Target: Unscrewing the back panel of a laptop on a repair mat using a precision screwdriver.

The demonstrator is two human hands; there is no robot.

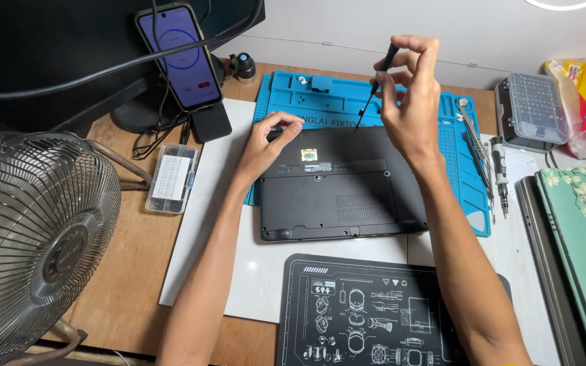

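Laptop [340,193] bottom-up on blue mat [320,102], counter centre; rigid, probably heavy, best gripped by edges. Left hand [266,146] pinches its 10 o'clock corner. Right hand [408,95] holds thin screwdriver [374,85], tip at 12 o'clock edge.

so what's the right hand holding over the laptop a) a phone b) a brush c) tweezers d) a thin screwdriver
d: the right hand pinches a thin black screwdriver by its top, tip pointing down at the far edge of the upturned laptop, while the left hand rests on the laptop's far left corner.
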